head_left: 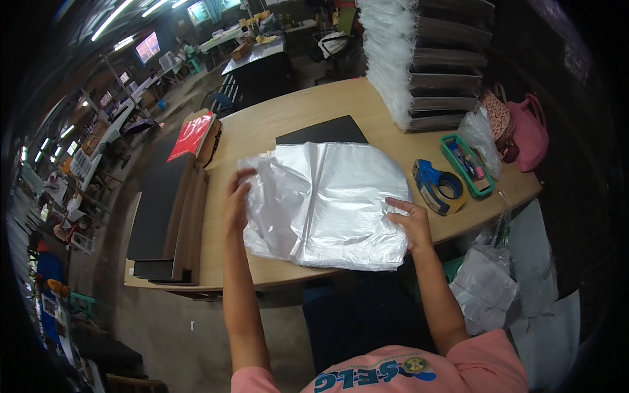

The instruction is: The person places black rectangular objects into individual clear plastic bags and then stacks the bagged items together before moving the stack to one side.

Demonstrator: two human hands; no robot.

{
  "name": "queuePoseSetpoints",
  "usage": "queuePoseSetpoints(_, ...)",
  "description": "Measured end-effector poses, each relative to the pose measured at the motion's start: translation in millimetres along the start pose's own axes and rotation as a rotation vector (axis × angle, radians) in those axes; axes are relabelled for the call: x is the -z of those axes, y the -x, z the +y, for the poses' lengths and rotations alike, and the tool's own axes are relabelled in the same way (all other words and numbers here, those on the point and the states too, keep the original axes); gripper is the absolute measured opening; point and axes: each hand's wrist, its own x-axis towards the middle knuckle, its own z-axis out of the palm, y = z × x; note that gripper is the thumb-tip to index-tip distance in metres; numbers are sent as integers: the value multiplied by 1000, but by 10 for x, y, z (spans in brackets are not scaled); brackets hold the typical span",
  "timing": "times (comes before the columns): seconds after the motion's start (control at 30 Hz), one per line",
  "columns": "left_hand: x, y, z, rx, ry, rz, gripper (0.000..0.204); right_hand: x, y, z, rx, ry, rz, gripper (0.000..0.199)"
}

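The left hand (237, 200) curls its fingers over the left edge of a clear plastic bag (324, 203), pinching the film there, while the right hand (409, 223) lies with fingers spread along the bag's right edge, thumb and fingertips gripping the plastic (the exact pinch is partly hidden by the folds). Both forearms rise from the lower edge, the left nearly straight up, the right angled inward from a pink sleeve (488, 360). The bag lies crumpled and flat on the wooden table (282, 124), near its front edge, and covers the lower part of a black sheet (321, 131) whose far end shows beyond it. To the right of the bag sits a blue tape dispenser (438, 187), and just past that a green tray (465, 164) of pens. Behind them stands a tall stack (426, 59) of dark boards with white plastic in front. A pink handbag (527, 131) rests at the table's right end. On the left lie dark boards (160, 209) and a red folder (191, 135).
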Motion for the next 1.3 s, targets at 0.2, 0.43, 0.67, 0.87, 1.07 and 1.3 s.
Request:
queuePoseSetpoints(0.2, -1671, 353, 553, -460, -597, -604, 24, -55, 26, -165, -174, -354, -50, 39)
queuePoseSetpoints(0.43, -2137, 827, 123, -650, -829, -775, 36, 116, -66, -44, -110, -197, -71, 21)
queuePoseSetpoints(0.67, -2087, 871, 94, -283, -809, -346, 49, 29, -78, 32, -127, -308, 42, 19)
queuePoseSetpoints(0.87, -2206, 940, -59, -248, -829, -200, 60, 10, -63, 41, -14, -155, 27, 22)
queuePoseSetpoints(1.07, -2173, 862, -183, -185, -827, -252, 52, 105, -125, 147, -60, -367, 75, 21)
queuePoseSetpoints(1.3, -1947, 910, -71, -348, -1153, -106, 34, 86, -89, 83, -102, -348, 21, 16)
